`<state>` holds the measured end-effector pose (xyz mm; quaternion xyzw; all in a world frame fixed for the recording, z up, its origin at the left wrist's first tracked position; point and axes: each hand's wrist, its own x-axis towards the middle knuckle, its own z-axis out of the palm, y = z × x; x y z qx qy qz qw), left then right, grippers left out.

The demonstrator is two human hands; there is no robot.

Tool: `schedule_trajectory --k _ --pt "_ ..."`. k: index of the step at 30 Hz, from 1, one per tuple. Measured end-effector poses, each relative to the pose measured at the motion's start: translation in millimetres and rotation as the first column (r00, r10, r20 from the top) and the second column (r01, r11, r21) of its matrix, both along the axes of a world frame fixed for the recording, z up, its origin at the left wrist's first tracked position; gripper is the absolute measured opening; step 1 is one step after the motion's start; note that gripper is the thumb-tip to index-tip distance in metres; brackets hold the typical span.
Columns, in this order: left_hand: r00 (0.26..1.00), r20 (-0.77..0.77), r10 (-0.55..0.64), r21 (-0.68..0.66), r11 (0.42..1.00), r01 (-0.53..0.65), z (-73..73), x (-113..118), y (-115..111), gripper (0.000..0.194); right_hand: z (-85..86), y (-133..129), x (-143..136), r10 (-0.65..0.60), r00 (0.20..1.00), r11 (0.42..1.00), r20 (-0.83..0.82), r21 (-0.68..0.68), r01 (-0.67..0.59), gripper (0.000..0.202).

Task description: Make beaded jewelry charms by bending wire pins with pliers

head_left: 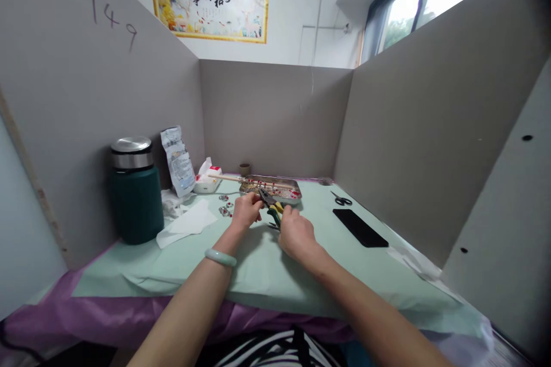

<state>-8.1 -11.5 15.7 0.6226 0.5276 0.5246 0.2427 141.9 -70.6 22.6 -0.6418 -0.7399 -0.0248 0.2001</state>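
My right hand (pixel 297 233) is wrapped round the handles of the pliers (pixel 272 205), which have yellow and dark green grips. The dark jaws point up and left, reaching the fingertips of my left hand (pixel 247 210). Those fingers are pinched together; what they hold is too small to make out. A pale green bangle (pixel 220 257) circles my left wrist. Just beyond my hands lies a metal tray (pixel 294 201) with red and gold-coloured beads. Several small red and silver pieces (pixel 224 211) rest on the green cloth left of my left hand.
On the left stand a dark green flask (pixel 136 203), a foil pouch (pixel 178 160), a tissue pack (pixel 207 182) and white paper (pixel 187 225). At the right lie black scissors (pixel 343 201) and a flat black object (pixel 360 228). Behind the tray is a small brown cup (pixel 245 170). Grey partitions (pixel 275 117) surround the table.
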Motion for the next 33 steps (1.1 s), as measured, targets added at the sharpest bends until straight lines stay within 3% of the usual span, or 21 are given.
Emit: schedule_trajectory --k 2,3,4,6,7,8,9,10,12,13,15,18,21,24,26,28,33 --pt "0.981 0.153 -0.115 -0.065 0.990 0.126 1.8 -3 0 0.008 1.2 1 8 0.092 0.972 0.983 -0.217 -0.134 -0.123 0.031" --pt "0.949 0.252 -0.189 -0.096 0.971 0.219 3.3 -4 -1 0.012 1.9 1 13 0.128 0.910 0.935 -0.394 -0.257 -0.243 0.024" --pt "0.902 0.347 -0.256 -0.117 0.943 0.312 5.1 -6 -1 0.016 2.5 1 18 0.147 0.807 0.858 -0.572 -0.332 -0.391 0.020" --pt "0.806 0.482 -0.342 -0.128 0.883 0.452 8.3 -9 -3 0.022 3.2 0 26 0.108 0.558 0.710 -0.823 -0.329 -0.623 0.023" --pt "0.776 0.518 -0.361 -0.130 0.863 0.488 9.5 -11 -3 0.024 3.4 -1 28 0.092 0.477 0.658 -0.874 -0.307 -0.688 0.024" --pt "0.762 0.530 -0.371 -0.132 0.852 0.506 10.1 -11 -4 0.025 3.5 -1 29 0.084 0.453 0.641 -0.888 -0.300 -0.706 0.024" --pt "0.767 0.522 -0.373 -0.132 0.853 0.505 10.1 -11 -4 0.025 3.5 -2 29 0.097 0.493 0.660 -0.865 -0.314 -0.682 0.024" --pt "0.788 0.496 -0.364 -0.133 0.865 0.484 9.6 -10 -4 0.023 3.4 -2 27 0.127 0.586 0.718 -0.800 -0.334 -0.611 0.023" --pt "0.872 0.384 -0.303 -0.137 0.915 0.378 7.2 -7 -3 0.017 3.0 -3 21 0.157 0.833 0.885 -0.531 -0.298 -0.357 0.023" --pt "0.923 0.297 -0.246 -0.134 0.946 0.295 5.6 -5 -3 0.013 2.5 -3 17 0.133 0.926 0.951 -0.353 -0.216 -0.219 0.026" --pt "0.992 0.072 -0.104 -0.066 0.992 0.109 2.8 0 -3 0.007 1.3 -3 10 0.037 0.996 0.997 -0.080 -0.072 -0.043 0.036" --pt "0.993 -0.113 0.030 0.096 0.995 -0.019 1.0 3 -4 0.007 -0.3 -2 7 -0.001 1.000 0.999 0.004 -0.035 0.001 0.040" --pt "0.997 0.023 -0.075 0.034 0.997 0.075 2.9 1 -4 0.007 -2.6 1 13 0.106 0.950 0.964 -0.293 -0.205 -0.171 0.026" --pt "0.925 0.285 -0.253 -0.082 0.954 0.287 5.1 -2 -3 0.015 -8.3 3 21 0.125 0.669 0.797 -0.733 -0.328 -0.508 0.020" --pt "0.876 0.381 -0.298 -0.104 0.927 0.360 5.3 -3 -2 0.021 -13.9 4 21 0.091 0.536 0.762 -0.839 -0.288 -0.580 0.023" --pt "0.873 0.397 -0.284 -0.125 0.925 0.358 4.7 -3 -1 0.025 -19.0 4 18 0.076 0.527 0.784 -0.846 -0.277 -0.556 0.025" --pt "0.921 0.336 -0.196 -0.154 0.953 0.259 5.4 1 -1 0.029 -24.5 6 9 0.088 0.617 0.866 -0.782 -0.246 -0.435 0.021"
